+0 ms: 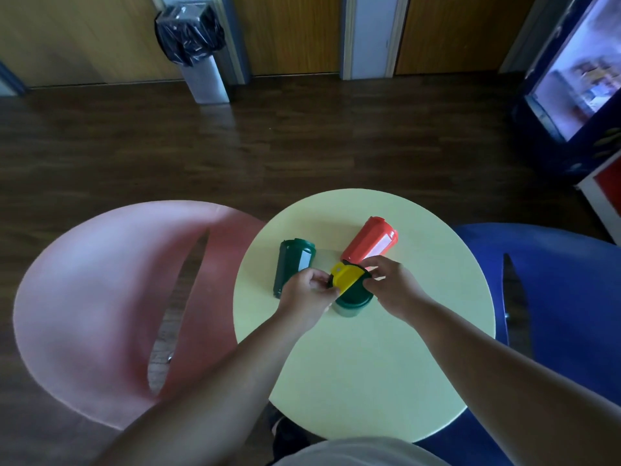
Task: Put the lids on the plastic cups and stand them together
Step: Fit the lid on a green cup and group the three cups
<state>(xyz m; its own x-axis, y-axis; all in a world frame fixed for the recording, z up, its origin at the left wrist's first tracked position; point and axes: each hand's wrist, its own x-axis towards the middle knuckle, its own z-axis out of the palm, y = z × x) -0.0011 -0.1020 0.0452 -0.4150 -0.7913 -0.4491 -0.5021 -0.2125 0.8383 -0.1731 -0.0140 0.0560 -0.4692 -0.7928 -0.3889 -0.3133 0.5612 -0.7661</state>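
Three plastic cups are on the round pale-yellow table. A dark green cup lies on its side at the left, its lid end pointing away. A red cup lies tilted at the back right with a red lid on its far end. Between my hands stands a green cup with its rim up. A yellow lid is tilted over that rim. My left hand pinches the lid's left edge and my right hand pinches its right edge.
A pink chair stands left of the table and a blue chair stands to its right. Across the dark wood floor, a bin with a black bag stands against the far wall. A vending machine is at the far right.
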